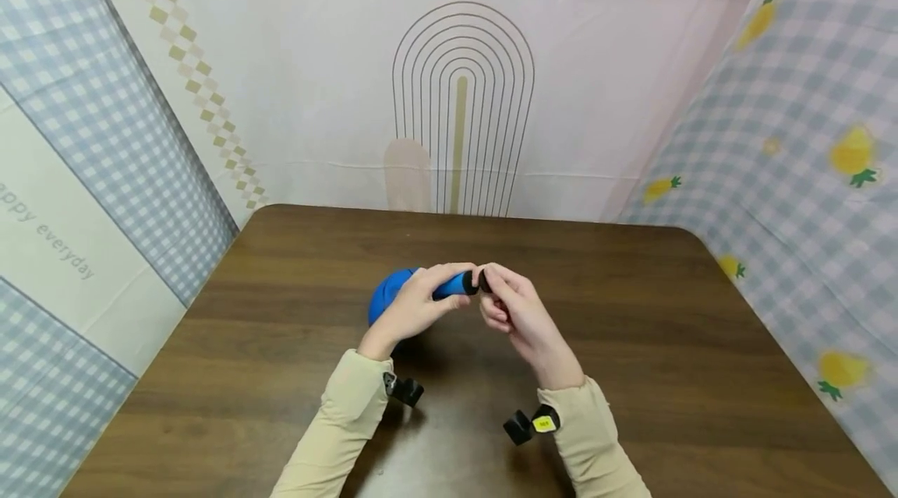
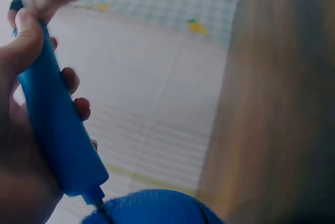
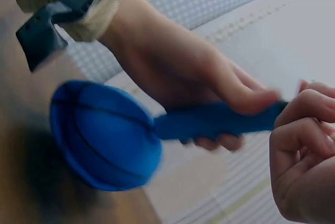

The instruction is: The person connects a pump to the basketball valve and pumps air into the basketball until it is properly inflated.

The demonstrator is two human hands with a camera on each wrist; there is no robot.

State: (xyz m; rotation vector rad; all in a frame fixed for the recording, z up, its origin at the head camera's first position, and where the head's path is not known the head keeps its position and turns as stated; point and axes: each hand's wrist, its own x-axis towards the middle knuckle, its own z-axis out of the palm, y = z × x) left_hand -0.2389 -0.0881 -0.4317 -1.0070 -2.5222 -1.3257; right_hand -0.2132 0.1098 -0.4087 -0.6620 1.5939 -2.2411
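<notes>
Head view shows a blue pump [image 1: 452, 287] with a blue ball [image 1: 383, 299] at one end, gripped by the left hand [image 1: 418, 301]; beside its other end, the right hand [image 1: 517, 312] pinches a dark piece [image 1: 484, 280], above the brown table [image 1: 645, 326].

Head view: set high, facing forward and down over the table [image 1: 281, 326]; widest and farthest, reaching the backdrop [image 1: 316, 93].
Left wrist view: close, looking along the blue handle [image 2: 60, 114]; frame turned, table to the right.
Right wrist view: near, facing the left hand [image 3: 191, 72] from beside the right hand [image 3: 306, 156]; frame tilted.
Shared by wrist views: blue handle, both hands.
</notes>
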